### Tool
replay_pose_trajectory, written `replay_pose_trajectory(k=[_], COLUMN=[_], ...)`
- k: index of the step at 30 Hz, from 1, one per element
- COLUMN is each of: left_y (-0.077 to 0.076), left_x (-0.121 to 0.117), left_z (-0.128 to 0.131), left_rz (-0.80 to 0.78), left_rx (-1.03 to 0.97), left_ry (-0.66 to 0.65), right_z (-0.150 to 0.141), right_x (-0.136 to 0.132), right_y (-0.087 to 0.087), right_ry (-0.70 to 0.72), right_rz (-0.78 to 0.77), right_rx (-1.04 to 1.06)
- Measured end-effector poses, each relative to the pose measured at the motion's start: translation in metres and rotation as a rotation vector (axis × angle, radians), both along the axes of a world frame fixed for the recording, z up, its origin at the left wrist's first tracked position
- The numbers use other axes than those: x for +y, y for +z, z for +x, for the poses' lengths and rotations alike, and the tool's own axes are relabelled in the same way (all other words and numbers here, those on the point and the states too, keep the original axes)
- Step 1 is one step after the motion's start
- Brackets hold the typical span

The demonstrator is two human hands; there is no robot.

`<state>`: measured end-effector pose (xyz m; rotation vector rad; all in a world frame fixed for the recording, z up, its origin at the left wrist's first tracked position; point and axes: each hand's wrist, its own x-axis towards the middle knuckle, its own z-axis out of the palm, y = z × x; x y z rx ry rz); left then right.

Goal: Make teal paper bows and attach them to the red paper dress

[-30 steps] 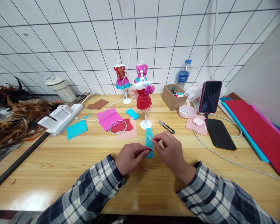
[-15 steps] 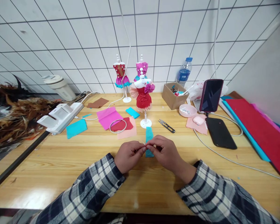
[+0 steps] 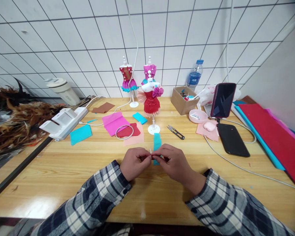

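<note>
left hand (image 3: pixel 135 161) and right hand (image 3: pixel 172 160) meeting fingertip to fingertip, both pinching a small white piece (image 3: pixel 151 152) | teal strip (image 3: pixel 157 141) lying flat on counter (image 3: pixel 64 170), partly under hands

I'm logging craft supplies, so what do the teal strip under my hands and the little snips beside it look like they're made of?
The teal strip looks like matte crepe or tissue paper: thin, soft-edged, no shine. The snips look like dark metal blades, slim and hard-edged.
</note>
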<state>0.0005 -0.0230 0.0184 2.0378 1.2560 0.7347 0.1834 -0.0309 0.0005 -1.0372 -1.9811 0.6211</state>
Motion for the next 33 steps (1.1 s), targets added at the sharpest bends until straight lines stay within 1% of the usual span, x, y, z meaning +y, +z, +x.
replay_pose_trajectory(k=[5,9,16,19,22,27,33], left_y=[0.0016,-0.0003,-0.0041,-0.0031,-0.0026,-0.0027,-0.0015], left_x=[0.0006,0.0011,0.0012,0.0006,0.0001,0.0002,-0.0005], left_z=[0.0015,0.0012,0.0007,0.0013,0.0014,0.0007,0.0], left_rz=[-0.071,-0.098,-0.045,-0.006,0.014,0.013,-0.002], left_rx=[0.001,0.001,0.069,0.092,0.104,0.107,0.082], left_ry=[-0.001,-0.004,-0.029,-0.026,-0.023,-0.039,-0.038], right_z=[0.0012,0.0018,0.0021,0.001,-0.0005,-0.0023,-0.0029], right_x=[-0.0002,0.0005,0.001,0.0008,0.0014,0.0038,0.0052], right_y=[-0.0014,-0.0012,0.0,0.0009,0.0024,0.0037,0.0039], right_ry=[-0.005,-0.017,-0.065,-0.079,-0.087,-0.093,-0.1], right_rz=[0.054,0.07,0.065,0.035,-0.025,-0.116,-0.156], right_rx=[-0.063,-0.089,-0.127,-0.106,-0.069,0.001,0.031])
